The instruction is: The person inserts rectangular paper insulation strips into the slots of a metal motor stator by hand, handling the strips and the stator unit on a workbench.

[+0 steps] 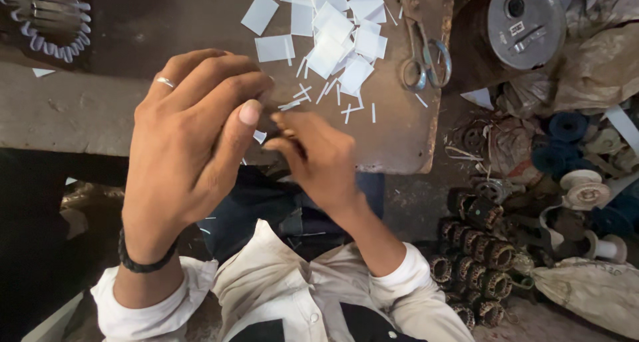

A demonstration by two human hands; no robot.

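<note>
My left hand (190, 132) is raised close to the camera, fingers curled together with the thumb pressed toward the fingertips; a ring sits on one finger and a dark band on the wrist. My right hand (319, 155) meets it just to the right, fingers pinched. A small white paper piece (259, 136) peeks out between the two hands; what exactly each hand grips is hidden. Beyond the hands, a pile of white paper squares (333, 29) and thin white strips (313, 95) lies on the worn brown work board (399, 135).
A pair of scissors (423, 55) lies at the board's right edge. A grey metal spool (526, 22) stands at top right. Blue and white reels (572, 155) and several wound copper coils (479, 255) crowd the floor on the right. A stator-like part (46, 15) sits top left.
</note>
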